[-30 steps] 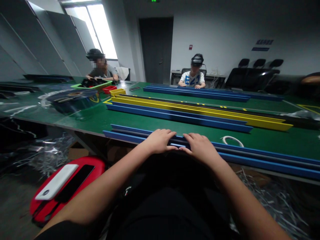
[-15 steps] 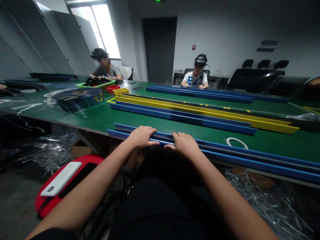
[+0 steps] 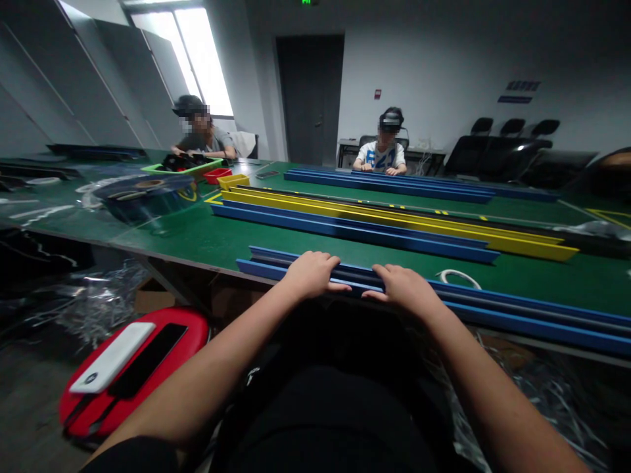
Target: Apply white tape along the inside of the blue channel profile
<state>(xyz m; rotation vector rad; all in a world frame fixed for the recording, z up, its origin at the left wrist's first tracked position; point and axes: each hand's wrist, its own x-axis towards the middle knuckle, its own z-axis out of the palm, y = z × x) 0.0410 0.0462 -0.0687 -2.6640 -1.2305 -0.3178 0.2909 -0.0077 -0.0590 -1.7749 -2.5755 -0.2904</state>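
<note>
We see the blue rail [image 3: 542,330] shift rightward: its left end now shows just right of the left end of the yellow rail [image 3: 537,247], where half a second ago it showed left of it. Our left hand [image 3: 311,272] and right hand [image 3: 407,288] travel right with it, while the yellow rail, the second blue rail [image 3: 419,245] and the white ring [image 3: 456,272] keep their places on the surface [image 3: 187,230].

The blue rail lies on the near side of the yellow rail, well apart from it, its right end out of view. A black strip [image 3: 522,304] runs inside it. Both our hands hold the blue rail, fingers bent over from above, thumbs at the near edge. We judge that this slide brings another stretch of rail and strip under our fingers.
</note>
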